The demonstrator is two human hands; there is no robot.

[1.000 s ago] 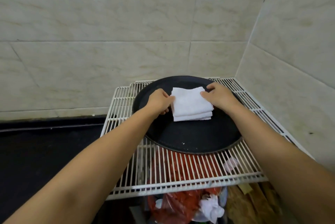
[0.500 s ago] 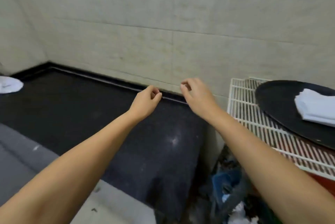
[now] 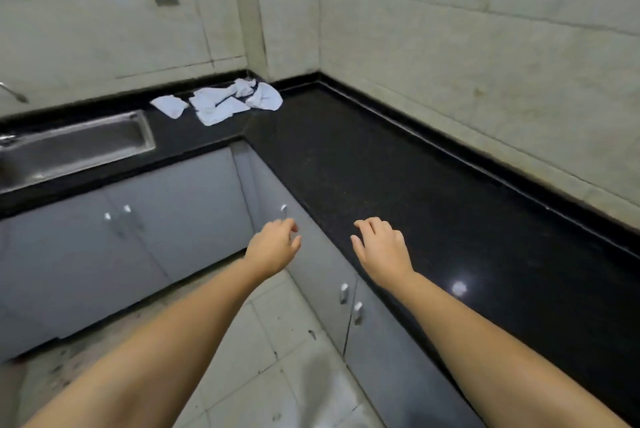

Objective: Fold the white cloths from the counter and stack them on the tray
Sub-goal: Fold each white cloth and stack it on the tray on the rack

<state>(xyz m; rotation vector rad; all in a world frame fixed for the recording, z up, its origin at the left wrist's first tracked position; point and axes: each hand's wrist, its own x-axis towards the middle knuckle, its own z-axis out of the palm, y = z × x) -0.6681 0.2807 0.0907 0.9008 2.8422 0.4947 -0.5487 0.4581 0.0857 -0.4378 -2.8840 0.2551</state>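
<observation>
The crumpled white cloths (image 3: 221, 102) lie at the black stone counter's (image 3: 398, 185) far corner, beside the steel sink (image 3: 74, 147). The view has swung off the tray; left hand (image 3: 273, 247) and right hand (image 3: 381, 247), loosely curled, empty, reach forward, likely for another cloth.

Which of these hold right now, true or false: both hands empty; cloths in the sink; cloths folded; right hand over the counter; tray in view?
1. Both hands hold nothing: true. The left hand and right hand are empty.
2. The cloths lie in the sink: false. They lie on the counter, in its far corner.
3. The cloths are folded: false. They lie crumpled.
4. The right hand is over the counter: true.
5. The tray is in view: false.
</observation>
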